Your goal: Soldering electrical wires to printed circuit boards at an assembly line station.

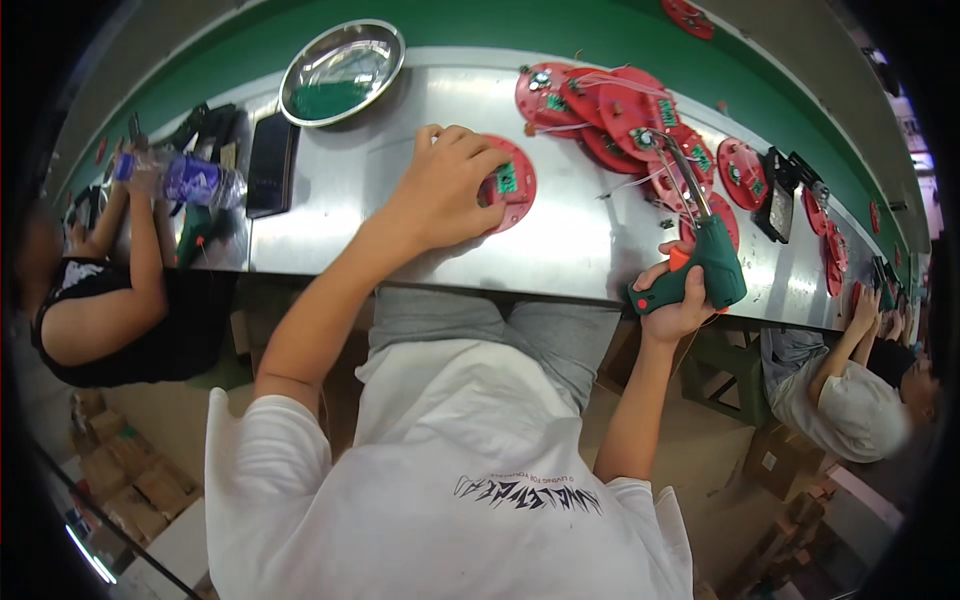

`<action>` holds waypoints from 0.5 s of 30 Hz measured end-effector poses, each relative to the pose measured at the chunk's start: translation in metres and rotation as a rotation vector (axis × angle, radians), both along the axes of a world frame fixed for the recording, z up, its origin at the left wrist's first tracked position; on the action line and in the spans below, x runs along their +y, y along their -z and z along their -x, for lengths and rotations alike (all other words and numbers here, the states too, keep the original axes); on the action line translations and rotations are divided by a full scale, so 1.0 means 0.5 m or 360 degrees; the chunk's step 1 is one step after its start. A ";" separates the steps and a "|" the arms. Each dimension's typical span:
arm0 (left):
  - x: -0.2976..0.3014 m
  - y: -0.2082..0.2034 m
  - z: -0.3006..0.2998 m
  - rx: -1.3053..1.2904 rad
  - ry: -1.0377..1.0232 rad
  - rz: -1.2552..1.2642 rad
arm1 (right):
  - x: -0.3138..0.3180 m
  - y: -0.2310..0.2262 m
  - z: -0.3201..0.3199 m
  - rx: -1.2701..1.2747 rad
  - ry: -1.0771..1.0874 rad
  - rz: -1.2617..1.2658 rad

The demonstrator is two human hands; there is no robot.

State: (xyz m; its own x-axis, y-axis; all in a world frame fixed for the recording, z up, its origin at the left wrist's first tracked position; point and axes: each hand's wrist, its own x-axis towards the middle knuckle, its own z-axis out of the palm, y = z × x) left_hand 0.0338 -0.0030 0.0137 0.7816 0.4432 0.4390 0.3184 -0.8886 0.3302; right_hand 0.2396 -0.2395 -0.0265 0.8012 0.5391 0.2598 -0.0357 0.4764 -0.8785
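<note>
My left hand point(447, 190) rests on the metal bench with its fingers curled over the left edge of a red round plate point(519, 202). A small green circuit board point(506, 179) sits on that plate, partly beside my fingers. In my right hand point(683, 315) is a green pistol-shaped soldering gun point(718, 265) with an orange-red trigger. Its long metal tip slants up and left, over a heap of red round plates point(628, 100) with green boards and thin white wires. The tip and the plate in my left hand are apart.
A shiny steel bowl point(392, 72) stands at the back left. Near it lie a black phone-like slab point(271, 165) and a plastic bottle point(205, 182). More red plates point(740, 172) and black parts point(778, 205) lie right. A green belt point(480, 32) runs behind; people work on both sides.
</note>
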 end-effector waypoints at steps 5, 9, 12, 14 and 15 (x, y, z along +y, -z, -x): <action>0.109 -0.101 -0.106 -0.0024 0.0156 -0.0507 | -0.011 0.015 -0.004 -0.0015 0.0442 -0.0076; 0.169 -0.205 -0.229 -0.0485 -0.0106 -0.1126 | -0.007 0.018 -0.008 0.0130 0.0569 -0.0007; 0.173 -0.130 -0.331 -0.0337 0.0031 -0.0534 | 0.005 0.016 -0.010 0.0135 0.0564 -0.0014; 0.102 -0.125 -0.377 -0.0076 0.0361 -0.0400 | 0.007 0.016 -0.010 0.0191 0.0625 -0.0014; 0.076 -0.112 -0.391 0.0018 0.0424 -0.0387 | 0.009 0.021 -0.010 0.0255 0.0632 -0.0092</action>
